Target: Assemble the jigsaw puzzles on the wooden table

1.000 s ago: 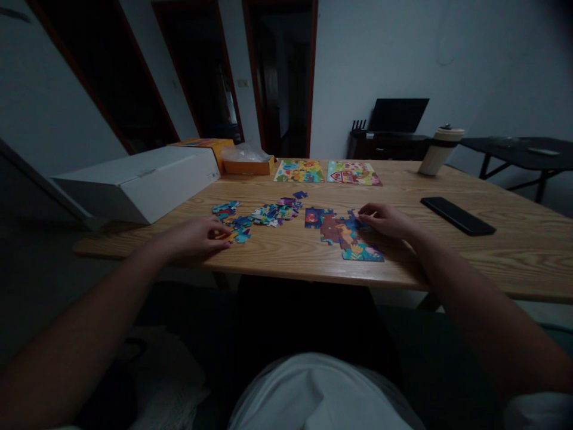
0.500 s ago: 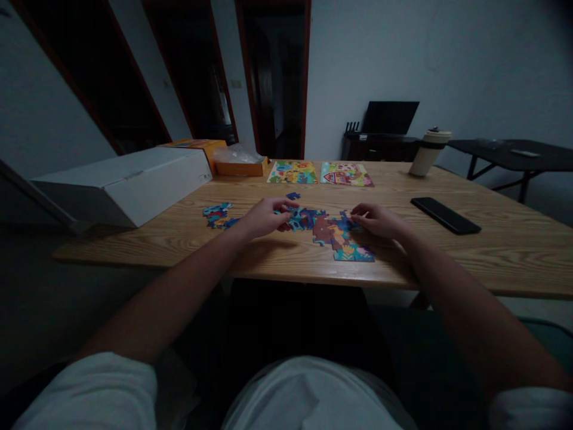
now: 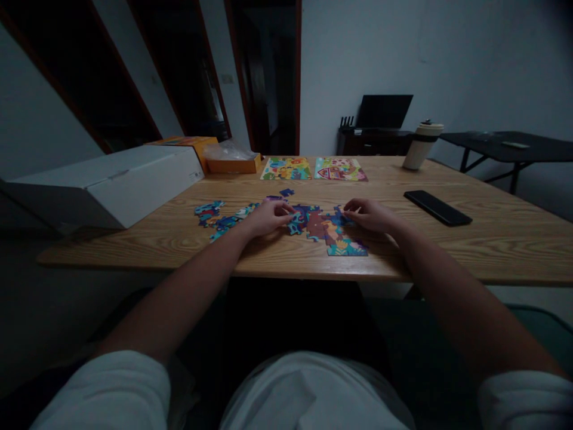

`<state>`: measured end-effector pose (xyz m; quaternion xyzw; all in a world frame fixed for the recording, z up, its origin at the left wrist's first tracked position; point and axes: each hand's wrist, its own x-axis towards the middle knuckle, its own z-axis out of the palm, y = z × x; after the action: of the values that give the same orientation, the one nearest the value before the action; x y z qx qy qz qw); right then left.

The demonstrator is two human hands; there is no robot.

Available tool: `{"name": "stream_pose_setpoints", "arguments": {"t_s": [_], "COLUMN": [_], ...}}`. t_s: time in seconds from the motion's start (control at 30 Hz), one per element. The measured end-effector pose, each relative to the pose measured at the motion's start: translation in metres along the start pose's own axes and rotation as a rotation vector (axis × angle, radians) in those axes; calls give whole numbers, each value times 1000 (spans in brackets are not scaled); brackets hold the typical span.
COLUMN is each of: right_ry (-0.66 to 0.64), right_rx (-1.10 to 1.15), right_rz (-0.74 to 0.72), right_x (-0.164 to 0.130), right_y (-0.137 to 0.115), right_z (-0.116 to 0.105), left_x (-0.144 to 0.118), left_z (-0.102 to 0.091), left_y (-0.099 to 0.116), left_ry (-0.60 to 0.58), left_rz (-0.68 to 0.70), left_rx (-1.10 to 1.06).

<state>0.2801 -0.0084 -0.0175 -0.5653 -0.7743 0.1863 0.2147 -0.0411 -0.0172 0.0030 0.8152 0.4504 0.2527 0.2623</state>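
Part-built puzzle [image 3: 333,230] mid bench [image 3: 492,239], loose pcs [image 3: 217,215] to its left, box [image 3: 107,182] far left, phone [image 3: 437,207] right, cup [image 3: 421,145] behind phone, two finished puzzles [image 3: 313,169] at back.

I see a dim room with plain pale walls [image 3: 367,54]. A wooden table [image 3: 492,239] fills the middle of my view. Behind its far edge stands a dark doorway [image 3: 268,77] with a reddish frame, and another dark opening [image 3: 179,71] lies left of that. Right of the doorway, a low dark cabinet [image 3: 376,140] against the wall carries a laptop [image 3: 385,110]. A black side table [image 3: 505,146] stands right of the cabinet.
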Motion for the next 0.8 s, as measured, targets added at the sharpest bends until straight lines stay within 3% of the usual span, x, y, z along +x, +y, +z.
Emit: {"name": "stream_pose_setpoints", "arguments": {"t_s": [0.17,0.37,0.5,0.7,0.8], "right_ry": [-13,-16,-16,-9,-1], "right_rx": [-12,-9,-10,-11,-7], "right_rz": [-28,-18,11,24,8], "right_x": [2,0,-2,-5,-5], "right_y": [5,0,-4,-7,-7], "right_z": [1,0,-2,-3,-3], "left_x": [0,3,-3,-13,-14], "left_z": [7,13,11,12,13], "left_y": [7,1,5,16,16], "left_ry": [-114,-89,-54,-120,-98], "left_rz": [98,214,158,66,48], "left_rx": [118,191,166,-89,-104]}}
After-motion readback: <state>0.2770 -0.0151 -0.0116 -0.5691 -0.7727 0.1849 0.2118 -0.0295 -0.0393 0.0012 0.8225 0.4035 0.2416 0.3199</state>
